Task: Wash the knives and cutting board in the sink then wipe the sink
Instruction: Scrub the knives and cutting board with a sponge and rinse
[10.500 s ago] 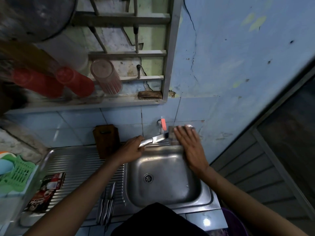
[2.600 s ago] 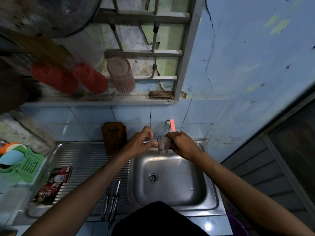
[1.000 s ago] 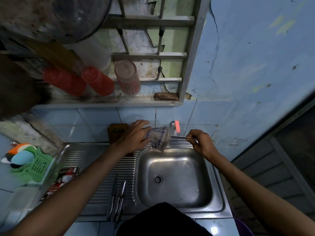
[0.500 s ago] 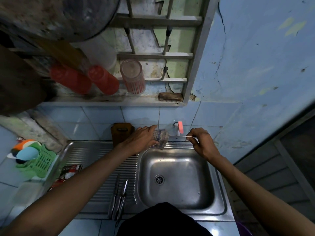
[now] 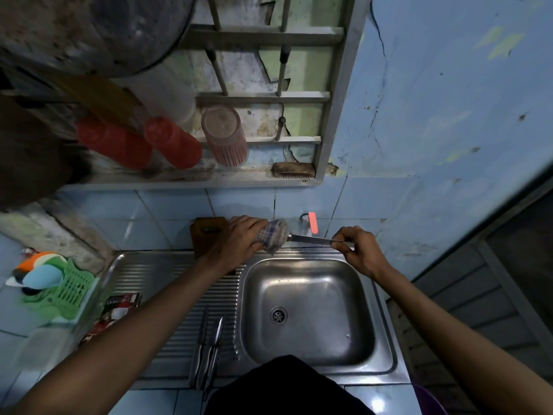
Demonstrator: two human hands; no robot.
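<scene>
Since a moment before, my left hand [image 5: 239, 241] had slid the checked cloth [image 5: 273, 236] along the knife [image 5: 311, 239], my right hand [image 5: 356, 250] pinching its other end above the sink [image 5: 386, 324]; I judged rinsing was next.

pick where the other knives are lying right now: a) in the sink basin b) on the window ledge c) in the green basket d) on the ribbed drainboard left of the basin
d, the spare knives lie side by side on the ribbed drainboard, left of the sink basin.
</scene>
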